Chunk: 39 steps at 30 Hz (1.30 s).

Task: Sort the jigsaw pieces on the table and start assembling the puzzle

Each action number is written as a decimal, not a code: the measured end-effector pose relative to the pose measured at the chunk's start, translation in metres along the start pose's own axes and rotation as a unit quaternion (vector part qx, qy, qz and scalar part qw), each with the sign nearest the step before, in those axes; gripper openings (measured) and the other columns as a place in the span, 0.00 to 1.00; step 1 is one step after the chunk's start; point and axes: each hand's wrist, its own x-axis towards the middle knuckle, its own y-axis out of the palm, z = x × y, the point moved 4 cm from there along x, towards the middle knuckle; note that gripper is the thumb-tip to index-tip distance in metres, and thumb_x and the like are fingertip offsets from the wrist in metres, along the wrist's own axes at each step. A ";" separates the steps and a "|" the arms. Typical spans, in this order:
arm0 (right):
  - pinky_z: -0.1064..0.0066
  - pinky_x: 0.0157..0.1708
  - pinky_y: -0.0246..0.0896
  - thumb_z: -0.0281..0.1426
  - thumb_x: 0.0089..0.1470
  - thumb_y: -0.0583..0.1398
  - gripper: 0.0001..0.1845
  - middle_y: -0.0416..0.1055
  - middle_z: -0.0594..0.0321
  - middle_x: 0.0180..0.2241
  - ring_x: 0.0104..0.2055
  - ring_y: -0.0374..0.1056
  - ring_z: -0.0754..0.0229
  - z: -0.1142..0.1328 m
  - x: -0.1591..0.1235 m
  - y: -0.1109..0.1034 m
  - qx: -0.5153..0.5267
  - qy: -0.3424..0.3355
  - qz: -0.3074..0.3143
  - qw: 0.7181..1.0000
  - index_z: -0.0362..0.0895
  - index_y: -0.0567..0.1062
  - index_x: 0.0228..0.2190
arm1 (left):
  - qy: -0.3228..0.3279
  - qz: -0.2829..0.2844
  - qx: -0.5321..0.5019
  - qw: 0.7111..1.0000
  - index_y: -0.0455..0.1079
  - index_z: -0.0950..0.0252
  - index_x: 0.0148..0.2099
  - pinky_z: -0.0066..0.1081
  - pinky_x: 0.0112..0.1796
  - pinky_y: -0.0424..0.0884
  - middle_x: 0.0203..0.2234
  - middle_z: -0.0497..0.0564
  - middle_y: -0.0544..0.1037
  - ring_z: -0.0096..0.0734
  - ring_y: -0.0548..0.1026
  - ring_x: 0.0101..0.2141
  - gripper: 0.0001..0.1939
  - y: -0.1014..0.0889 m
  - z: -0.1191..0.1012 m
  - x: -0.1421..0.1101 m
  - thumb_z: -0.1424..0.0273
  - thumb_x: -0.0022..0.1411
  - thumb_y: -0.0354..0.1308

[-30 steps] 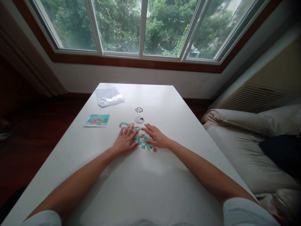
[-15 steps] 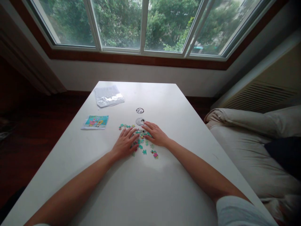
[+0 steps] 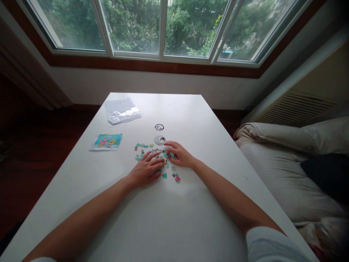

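Small jigsaw puzzle pieces [image 3: 165, 165], mostly green with touches of pink and yellow, lie loose in the middle of the white table [image 3: 152, 225]. Over their left part rests my left hand [image 3: 147, 169], palm down with its fingers spread, hiding some of them. My right hand [image 3: 180, 154] lies on the right side of the heap, its fingers apart and bent over pieces. A short row of pieces [image 3: 144, 145] stands beyond my left hand. Near the front right, a pink piece [image 3: 177, 178] lies apart from the heap.
Behind the pieces is a round grommet cover [image 3: 160, 140], with a round hole [image 3: 159, 127] farther back. A colourful cartoon picture card [image 3: 107, 142] lies at left, and a clear plastic bag [image 3: 122, 110] at the back left. A beige sofa [image 3: 294, 163] stands along the right.
My left hand has shifted a little right across the heap, uncovering pieces at its left. The fingers of my right hand have bent more. The whole view has shifted slightly.
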 end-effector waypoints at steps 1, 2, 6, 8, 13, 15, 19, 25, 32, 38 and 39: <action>0.48 0.64 0.55 0.26 0.50 0.63 0.10 0.66 0.56 0.61 0.66 0.58 0.48 0.001 0.000 0.000 -0.003 -0.002 0.001 1.000 0.48 0.75 0.37 | 0.008 -0.001 -0.001 1.000 0.66 0.55 0.65 0.55 0.68 0.46 0.62 0.51 0.71 0.46 0.57 0.67 0.22 0.000 -0.001 0.000 0.60 0.72 0.52; 0.48 0.64 0.55 0.27 0.51 0.63 0.10 0.66 0.55 0.61 0.66 0.58 0.48 0.001 0.000 0.000 -0.006 -0.002 0.002 1.000 0.48 0.75 0.37 | 0.012 -0.002 -0.001 1.000 0.66 0.55 0.65 0.55 0.68 0.47 0.62 0.50 0.71 0.46 0.58 0.67 0.22 0.000 -0.002 0.000 0.60 0.72 0.51; 0.49 0.65 0.55 0.31 0.54 0.63 0.06 0.65 0.55 0.62 0.67 0.57 0.49 -0.001 -0.001 0.002 -0.015 0.004 0.016 1.000 0.48 0.76 0.37 | 0.010 0.002 0.008 1.000 0.66 0.55 0.65 0.54 0.68 0.49 0.63 0.50 0.70 0.46 0.59 0.67 0.22 -0.001 -0.004 0.001 0.60 0.72 0.51; 0.49 0.65 0.54 0.34 0.57 0.63 0.06 0.65 0.56 0.63 0.67 0.56 0.50 -0.001 -0.001 0.003 -0.023 0.010 0.025 0.999 0.49 0.77 0.37 | 0.004 0.000 0.010 1.000 0.65 0.54 0.66 0.54 0.68 0.49 0.62 0.50 0.71 0.45 0.60 0.66 0.22 -0.002 -0.005 0.001 0.61 0.72 0.51; 0.49 0.65 0.54 0.41 0.60 0.62 0.11 0.65 0.56 0.62 0.67 0.56 0.49 0.000 0.000 0.004 -0.038 0.014 0.038 0.998 0.51 0.79 0.42 | -0.007 -0.012 0.014 1.000 0.67 0.53 0.65 0.55 0.68 0.50 0.61 0.50 0.72 0.44 0.61 0.66 0.22 -0.005 -0.004 -0.002 0.64 0.70 0.53; 0.49 0.65 0.54 0.42 0.60 0.62 0.12 0.66 0.55 0.62 0.67 0.57 0.49 0.001 0.000 0.003 -0.034 0.008 0.042 0.998 0.51 0.79 0.43 | -0.015 -0.014 0.017 1.000 0.68 0.53 0.64 0.55 0.67 0.50 0.61 0.51 0.72 0.44 0.62 0.65 0.21 -0.004 -0.002 -0.003 0.65 0.70 0.53; 0.49 0.65 0.55 0.40 0.58 0.64 0.13 0.67 0.55 0.61 0.67 0.57 0.49 0.001 0.000 0.001 -0.021 0.004 0.041 0.999 0.50 0.78 0.44 | -0.018 -0.011 0.021 1.000 0.67 0.54 0.64 0.54 0.67 0.51 0.62 0.50 0.70 0.45 0.62 0.65 0.21 -0.003 0.000 -0.002 0.65 0.70 0.53; 0.50 0.64 0.57 0.33 0.55 0.63 0.08 0.67 0.54 0.60 0.65 0.58 0.49 0.002 0.000 -0.001 -0.026 0.016 0.026 0.999 0.47 0.76 0.39 | -0.025 -0.017 0.019 0.999 0.70 0.58 0.60 0.52 0.66 0.54 0.60 0.51 0.72 0.44 0.64 0.63 0.19 -0.005 0.001 0.000 0.65 0.71 0.51; 0.50 0.63 0.58 0.31 0.56 0.61 0.08 0.69 0.55 0.59 0.64 0.59 0.49 -0.003 -0.004 0.001 -0.043 0.049 0.008 0.998 0.48 0.76 0.39 | -0.126 -0.139 -0.004 0.982 0.76 0.58 0.52 0.47 0.60 0.66 0.50 0.49 0.80 0.40 0.70 0.56 0.15 -0.016 0.020 -0.004 0.68 0.71 0.50; 0.49 0.64 0.57 0.35 0.62 0.57 0.14 0.68 0.54 0.59 0.64 0.60 0.49 -0.002 -0.009 0.002 -0.070 0.062 0.020 0.995 0.50 0.76 0.48 | -0.184 -0.136 0.046 0.972 0.77 0.59 0.50 0.49 0.59 0.66 0.52 0.52 0.77 0.44 0.68 0.57 0.14 -0.031 0.046 -0.013 0.65 0.70 0.52; 0.49 0.64 0.57 0.37 0.63 0.57 0.15 0.68 0.53 0.59 0.64 0.60 0.49 -0.001 -0.010 0.000 -0.073 0.061 0.022 0.995 0.50 0.76 0.49 | -0.196 -0.136 0.058 0.969 0.76 0.59 0.51 0.50 0.60 0.65 0.54 0.53 0.76 0.45 0.66 0.59 0.14 -0.032 0.051 -0.015 0.64 0.70 0.52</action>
